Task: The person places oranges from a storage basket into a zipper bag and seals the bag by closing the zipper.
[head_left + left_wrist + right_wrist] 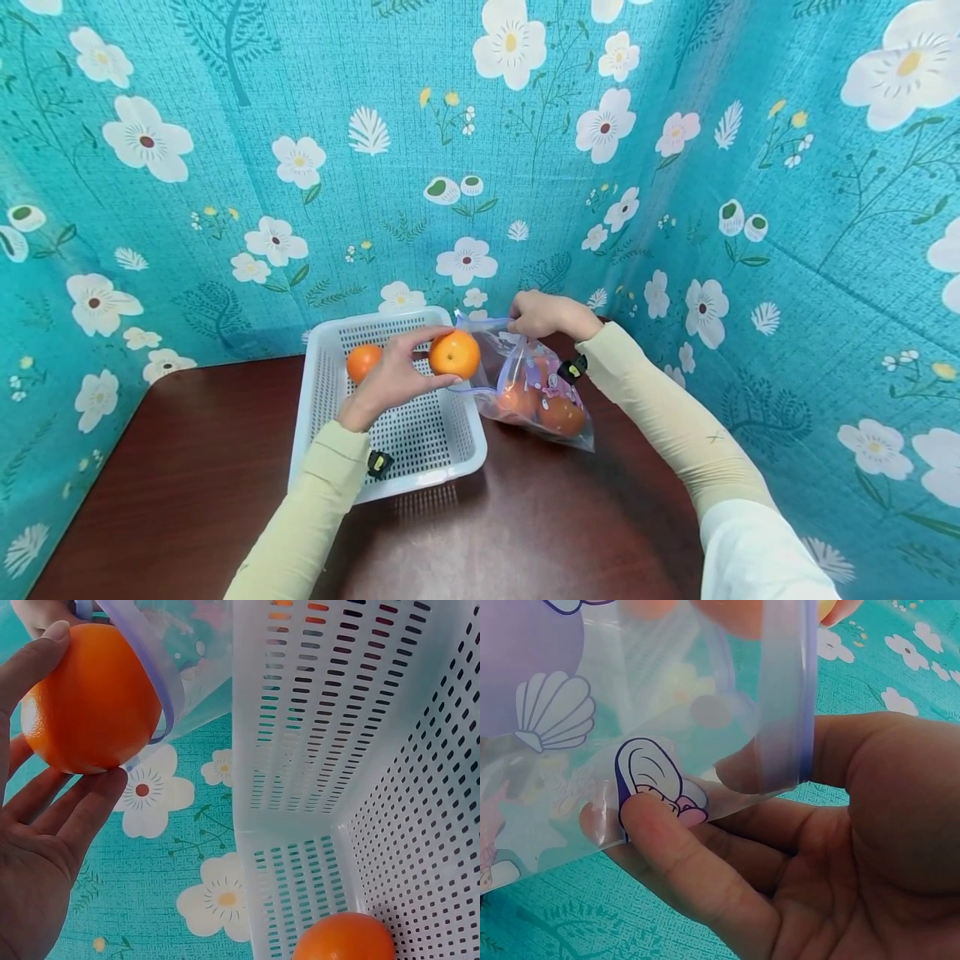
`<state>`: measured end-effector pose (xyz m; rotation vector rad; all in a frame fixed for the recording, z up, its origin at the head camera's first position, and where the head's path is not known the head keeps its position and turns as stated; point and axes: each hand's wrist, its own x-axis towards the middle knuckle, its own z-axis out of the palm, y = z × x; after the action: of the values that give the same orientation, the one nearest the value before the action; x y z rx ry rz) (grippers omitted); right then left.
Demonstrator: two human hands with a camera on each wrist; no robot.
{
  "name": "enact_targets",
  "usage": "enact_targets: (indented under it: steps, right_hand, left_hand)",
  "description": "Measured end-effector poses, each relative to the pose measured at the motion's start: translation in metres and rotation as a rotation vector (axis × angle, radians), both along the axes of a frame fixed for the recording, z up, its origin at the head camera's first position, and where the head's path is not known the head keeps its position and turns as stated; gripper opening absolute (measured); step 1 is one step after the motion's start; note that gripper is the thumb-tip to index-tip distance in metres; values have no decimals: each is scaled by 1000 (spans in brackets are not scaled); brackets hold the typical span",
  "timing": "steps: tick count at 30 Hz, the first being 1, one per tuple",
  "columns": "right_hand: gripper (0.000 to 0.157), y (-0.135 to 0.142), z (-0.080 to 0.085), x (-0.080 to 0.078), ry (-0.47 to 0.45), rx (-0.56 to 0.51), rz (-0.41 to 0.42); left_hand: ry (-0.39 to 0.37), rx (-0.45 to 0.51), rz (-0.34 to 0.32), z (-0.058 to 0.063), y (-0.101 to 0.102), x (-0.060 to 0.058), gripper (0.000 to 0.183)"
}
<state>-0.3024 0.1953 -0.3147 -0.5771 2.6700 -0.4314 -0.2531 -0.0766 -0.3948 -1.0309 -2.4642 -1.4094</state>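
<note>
My left hand (393, 375) grips an orange (454, 355) between thumb and fingers, right at the mouth of a clear zip bag (491, 375). In the left wrist view that orange (94, 701) sits against the bag's purple zip edge (161, 682). Pinching the bag's far rim, my right hand (551, 315) keeps the mouth spread. Its thumb is inside the bag in the right wrist view, where printed shells (555, 711) show on the plastic. Several oranges (558, 414) lie inside the bag on the table. Another orange (364, 362) rests in a white basket (467, 462).
The perforated basket stands left of the bag, its right rim under the left hand's orange. Both are on a dark brown table (570, 525). A teal flowered cloth (360, 208) hangs directly behind and to the right. Black wrist cameras (379, 463) sit on both sleeves.
</note>
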Motion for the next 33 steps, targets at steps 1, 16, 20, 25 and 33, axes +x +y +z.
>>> enact_targets:
  steps: [1, 16, 20, 25, 33]
  right_hand:
    - [26, 0, 0, 0, -1, 2, -1]
    - [25, -2, -1, 1, -14, 6, -7]
    - [25, -3, -1, 0, -21, 11, -20]
    - [25, -5, 0, 1, -32, 9, -30]
    - [29, -8, 0, 6, -15, 43, -37]
  left_hand:
    - [1, 1, -3, 0, 0, 0, 68]
    - [-17, -32, -36, -1, 11, 3, 66]
    - [-12, -55, -56, -3, 15, 2, 68]
    - [-8, -69, -55, -3, 19, 1, 68]
    - [-6, -72, -68, -5, 27, 1, 69]
